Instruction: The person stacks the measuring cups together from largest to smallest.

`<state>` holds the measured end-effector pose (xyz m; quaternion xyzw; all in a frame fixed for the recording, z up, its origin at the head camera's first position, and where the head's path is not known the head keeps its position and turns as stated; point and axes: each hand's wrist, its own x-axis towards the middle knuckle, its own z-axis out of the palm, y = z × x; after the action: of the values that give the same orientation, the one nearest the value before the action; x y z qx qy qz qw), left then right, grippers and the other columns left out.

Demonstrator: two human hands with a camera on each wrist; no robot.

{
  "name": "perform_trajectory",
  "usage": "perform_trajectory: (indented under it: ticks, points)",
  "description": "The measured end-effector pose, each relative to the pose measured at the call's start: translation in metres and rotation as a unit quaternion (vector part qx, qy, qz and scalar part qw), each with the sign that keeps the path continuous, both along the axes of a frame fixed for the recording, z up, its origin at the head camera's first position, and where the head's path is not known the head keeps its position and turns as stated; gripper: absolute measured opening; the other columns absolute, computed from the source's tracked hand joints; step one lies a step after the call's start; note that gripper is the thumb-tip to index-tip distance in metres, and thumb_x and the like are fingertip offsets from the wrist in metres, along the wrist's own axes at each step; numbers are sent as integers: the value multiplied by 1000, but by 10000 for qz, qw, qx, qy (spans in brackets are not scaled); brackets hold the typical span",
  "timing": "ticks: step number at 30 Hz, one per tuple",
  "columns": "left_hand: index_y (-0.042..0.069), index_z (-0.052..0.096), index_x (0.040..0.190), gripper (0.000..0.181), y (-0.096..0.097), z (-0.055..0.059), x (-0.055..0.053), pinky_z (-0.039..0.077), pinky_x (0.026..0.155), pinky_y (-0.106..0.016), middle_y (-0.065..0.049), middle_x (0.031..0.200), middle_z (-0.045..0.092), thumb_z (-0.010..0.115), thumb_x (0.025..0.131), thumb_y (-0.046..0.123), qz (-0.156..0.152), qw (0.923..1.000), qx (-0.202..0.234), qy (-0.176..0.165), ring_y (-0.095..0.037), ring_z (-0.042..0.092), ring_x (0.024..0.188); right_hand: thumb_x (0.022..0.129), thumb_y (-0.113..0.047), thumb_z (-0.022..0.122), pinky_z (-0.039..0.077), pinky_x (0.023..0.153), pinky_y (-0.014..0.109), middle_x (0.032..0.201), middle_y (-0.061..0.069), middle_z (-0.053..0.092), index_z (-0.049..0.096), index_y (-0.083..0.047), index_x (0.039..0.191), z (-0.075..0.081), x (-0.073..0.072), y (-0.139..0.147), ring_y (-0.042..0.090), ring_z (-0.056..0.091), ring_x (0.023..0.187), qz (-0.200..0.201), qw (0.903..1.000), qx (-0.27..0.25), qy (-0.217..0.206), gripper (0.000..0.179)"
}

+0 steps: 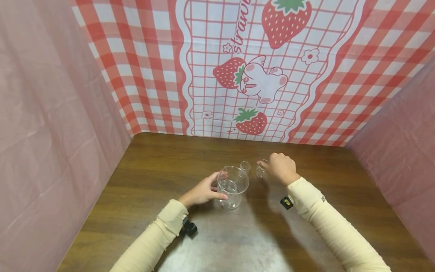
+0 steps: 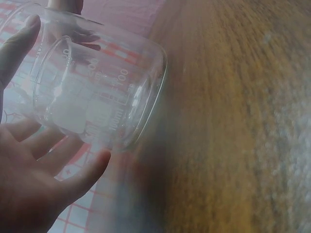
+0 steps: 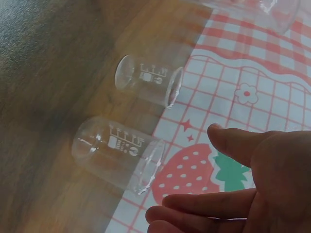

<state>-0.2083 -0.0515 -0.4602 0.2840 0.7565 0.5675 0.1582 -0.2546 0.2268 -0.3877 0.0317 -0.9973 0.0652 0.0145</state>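
Observation:
My left hand (image 1: 205, 190) is wrapped round the side of a large clear glass beaker (image 1: 234, 200), thumb in front and fingers behind. A smaller beaker (image 2: 82, 87) with white volume marks stands inside the large one. My right hand (image 1: 282, 166) is at a small glass beaker (image 3: 116, 150) to the right. In the right wrist view its thumb and fingers are spread apart near that beaker's rim, with a gap to the glass. A still smaller beaker (image 3: 148, 80) stands beside it, between it and the large beaker.
The beakers stand on a brown wood-grain table (image 1: 163, 158). Behind it hangs a red-and-white checked cloth (image 1: 153, 75) with strawberry prints. Pink curtains (image 1: 61, 132) close off both sides. A small black camera (image 1: 189, 226) is strapped to the left wrist.

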Motion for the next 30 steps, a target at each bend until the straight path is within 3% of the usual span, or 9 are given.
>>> perform_trajectory:
  ticks: [3, 12, 15, 22, 30]
  points:
    - [-10, 32, 144, 76, -1, 11, 6, 48, 106, -51, -30, 149, 39, 75, 83, 4, 3, 10000, 40, 7, -44, 44, 134, 86, -60, 62, 50, 46, 47, 83, 27, 70, 66, -5, 67, -3, -1, 1, 42, 67, 69, -75, 9999, 58, -110, 59]
    - [-10, 33, 144, 75, -2, 15, 8, 48, 106, -52, -29, 149, 39, 75, 83, 4, -7, 10000, 28, 13, -43, 43, 135, 82, -67, 62, 49, 44, 44, 84, 27, 70, 68, -2, 72, -15, -4, 4, 41, 67, 70, -241, 9993, 139, -251, 66]
    - [-10, 33, 144, 76, -1, 11, 5, 48, 106, -52, -29, 149, 39, 75, 83, 4, -13, 10000, 15, 16, -43, 43, 135, 81, -67, 63, 49, 45, 44, 84, 28, 70, 69, 1, 75, -19, -6, 3, 43, 67, 71, -291, 9992, 116, -256, 69]
    - [-6, 32, 146, 79, 2, -17, -8, 47, 106, -52, -25, 151, 38, 76, 82, 4, 66, 10000, 22, 5, -41, 42, 137, 83, -63, 64, 49, 44, 44, 84, 28, 70, 70, 2, 77, -24, -8, 3, 42, 68, 71, -334, 9991, 94, -263, 66]
    - [-2, 35, 145, 79, 0, -20, -9, 49, 105, -48, -22, 150, 42, 79, 81, 14, 70, 9999, 93, 98, -38, 44, 136, 86, -56, 64, 54, 51, 49, 94, 32, 70, 71, 5, 85, -30, -12, 6, 46, 68, 79, -285, 9990, -32, -332, 61]
